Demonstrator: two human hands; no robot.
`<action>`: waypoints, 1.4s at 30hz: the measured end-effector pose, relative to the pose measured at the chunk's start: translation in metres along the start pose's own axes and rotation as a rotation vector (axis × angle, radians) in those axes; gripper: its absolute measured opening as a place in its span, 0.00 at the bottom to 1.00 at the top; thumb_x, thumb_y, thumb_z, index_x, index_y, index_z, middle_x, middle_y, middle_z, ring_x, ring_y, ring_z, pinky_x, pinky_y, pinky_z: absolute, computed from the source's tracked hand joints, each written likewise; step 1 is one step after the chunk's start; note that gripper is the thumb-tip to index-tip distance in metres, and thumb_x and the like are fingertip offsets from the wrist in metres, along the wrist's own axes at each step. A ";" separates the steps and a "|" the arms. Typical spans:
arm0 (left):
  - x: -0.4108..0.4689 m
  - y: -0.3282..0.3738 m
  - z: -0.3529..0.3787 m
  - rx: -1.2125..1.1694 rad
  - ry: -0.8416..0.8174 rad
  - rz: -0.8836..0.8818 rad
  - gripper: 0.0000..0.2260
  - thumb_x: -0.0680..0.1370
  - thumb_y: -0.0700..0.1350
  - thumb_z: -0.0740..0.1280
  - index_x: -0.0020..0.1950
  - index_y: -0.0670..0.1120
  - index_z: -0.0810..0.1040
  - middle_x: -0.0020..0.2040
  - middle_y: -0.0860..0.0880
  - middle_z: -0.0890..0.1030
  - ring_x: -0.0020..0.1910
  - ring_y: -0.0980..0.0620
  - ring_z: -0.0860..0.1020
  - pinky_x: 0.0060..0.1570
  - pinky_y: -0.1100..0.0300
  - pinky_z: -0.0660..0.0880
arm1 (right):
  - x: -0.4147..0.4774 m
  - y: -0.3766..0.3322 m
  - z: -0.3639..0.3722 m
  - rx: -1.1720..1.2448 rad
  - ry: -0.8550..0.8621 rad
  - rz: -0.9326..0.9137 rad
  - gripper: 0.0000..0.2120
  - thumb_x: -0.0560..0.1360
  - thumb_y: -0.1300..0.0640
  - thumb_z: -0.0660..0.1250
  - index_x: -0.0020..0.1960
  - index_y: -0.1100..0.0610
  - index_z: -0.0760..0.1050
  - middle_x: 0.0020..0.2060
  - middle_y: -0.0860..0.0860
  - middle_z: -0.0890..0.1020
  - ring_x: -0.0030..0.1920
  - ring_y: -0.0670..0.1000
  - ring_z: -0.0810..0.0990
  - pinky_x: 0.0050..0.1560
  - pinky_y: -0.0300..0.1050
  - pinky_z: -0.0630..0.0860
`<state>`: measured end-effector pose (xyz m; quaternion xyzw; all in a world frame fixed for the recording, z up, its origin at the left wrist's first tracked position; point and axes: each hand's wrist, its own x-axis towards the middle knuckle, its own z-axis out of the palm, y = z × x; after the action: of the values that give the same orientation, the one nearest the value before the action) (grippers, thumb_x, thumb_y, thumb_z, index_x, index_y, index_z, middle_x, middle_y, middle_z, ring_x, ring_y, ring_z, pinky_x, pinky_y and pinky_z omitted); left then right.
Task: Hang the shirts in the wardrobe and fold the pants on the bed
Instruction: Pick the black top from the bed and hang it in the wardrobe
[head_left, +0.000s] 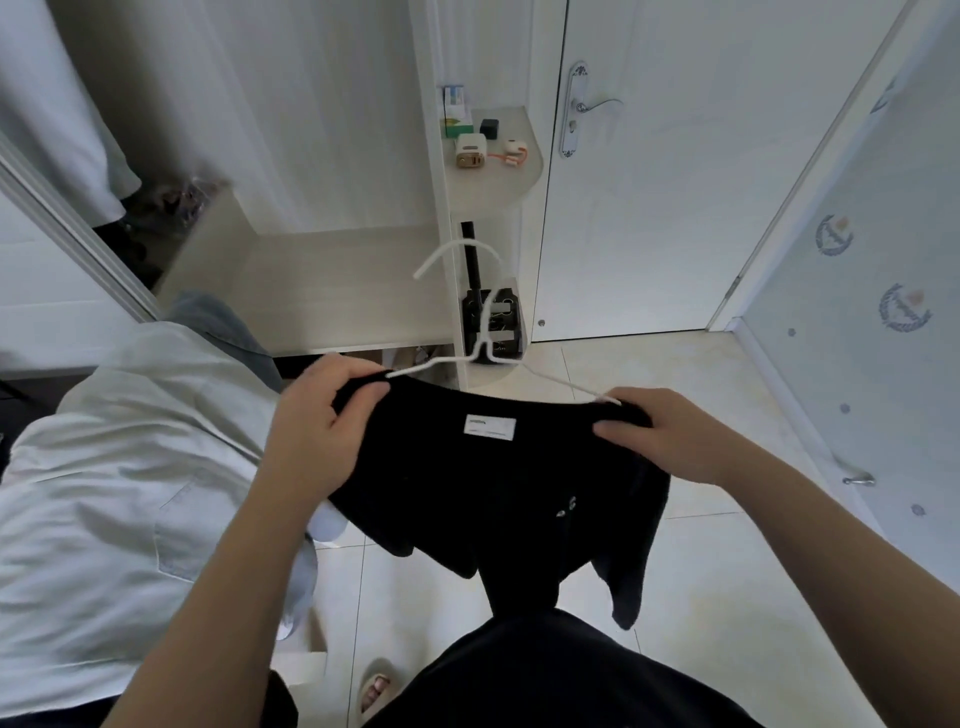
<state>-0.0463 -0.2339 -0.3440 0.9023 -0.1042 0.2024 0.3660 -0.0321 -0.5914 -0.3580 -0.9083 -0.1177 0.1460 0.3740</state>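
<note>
While pinched at both shoulders by left grip (317, 410) and right grip (660, 436), both curled tight on cloth and hanger (482, 338) just before the wardrobe (332, 291), treat shirt (483, 483) as soft, light and limp, and take hold at the stiff hanger neck.

Soft, even daylight; wide-angle bending at edges; slight blur.
</note>
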 end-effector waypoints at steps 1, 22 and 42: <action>0.002 -0.004 -0.004 0.005 0.020 -0.015 0.04 0.79 0.41 0.69 0.52 0.47 0.82 0.45 0.58 0.80 0.48 0.61 0.77 0.52 0.72 0.69 | 0.000 0.012 -0.003 -0.042 0.007 0.037 0.08 0.80 0.48 0.66 0.44 0.50 0.78 0.37 0.44 0.81 0.41 0.48 0.80 0.40 0.36 0.70; -0.004 -0.019 -0.024 0.084 0.215 -0.083 0.06 0.80 0.41 0.69 0.56 0.43 0.84 0.43 0.56 0.76 0.45 0.63 0.77 0.49 0.74 0.68 | 0.001 -0.032 -0.014 0.167 0.299 -0.232 0.11 0.69 0.52 0.78 0.37 0.49 0.76 0.43 0.42 0.79 0.47 0.42 0.79 0.51 0.31 0.72; 0.133 0.014 -0.087 0.142 0.098 0.182 0.08 0.82 0.37 0.65 0.57 0.41 0.82 0.47 0.48 0.79 0.48 0.56 0.76 0.54 0.71 0.68 | 0.053 -0.114 -0.093 -0.087 0.210 -0.443 0.09 0.84 0.50 0.58 0.48 0.44 0.74 0.37 0.45 0.80 0.38 0.46 0.78 0.37 0.37 0.72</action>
<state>0.0427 -0.1882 -0.2202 0.9018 -0.1531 0.2857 0.2859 0.0384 -0.5550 -0.2231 -0.8858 -0.2805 -0.0398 0.3676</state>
